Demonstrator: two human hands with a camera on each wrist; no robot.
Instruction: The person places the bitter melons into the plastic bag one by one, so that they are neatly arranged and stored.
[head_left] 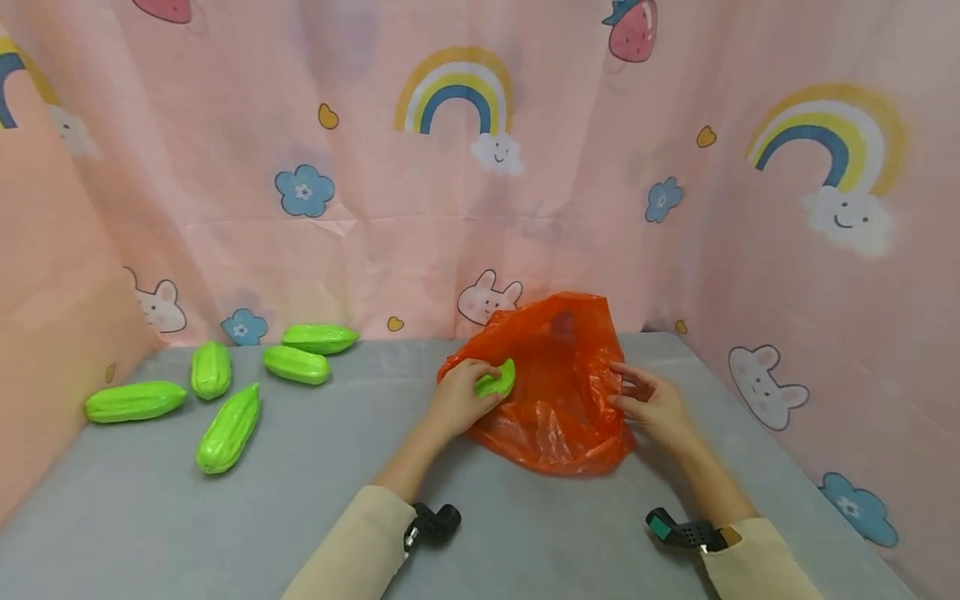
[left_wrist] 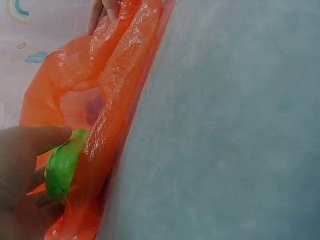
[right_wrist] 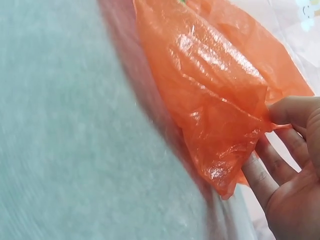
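Observation:
An orange-red plastic bag point(head_left: 558, 433) stands with its mouth spread toward me at the middle right of the table. My left hand point(head_left: 459, 398) grips a bright green, ridged, gourd-like vegetable point(head_left: 498, 382) at the left side of the bag's mouth. In the left wrist view, the green vegetable point(left_wrist: 62, 167) sits between thumb and fingers, partly behind the bag's thin film. On the opposite side, my right hand point(head_left: 660, 410) pinches the bag's right edge. The right wrist view shows thumb and fingers on the orange film point(right_wrist: 215, 110); the bag's inside is mostly hidden there.
Several similar green vegetables lie at the table's left, one nearest me point(head_left: 228, 429) and one by the left wall point(head_left: 135, 402). A pink patterned cloth point(head_left: 525, 208) walls the grey table point(head_left: 360, 442) at the back and sides. Each wrist carries a black camera mount point(head_left: 435, 523).

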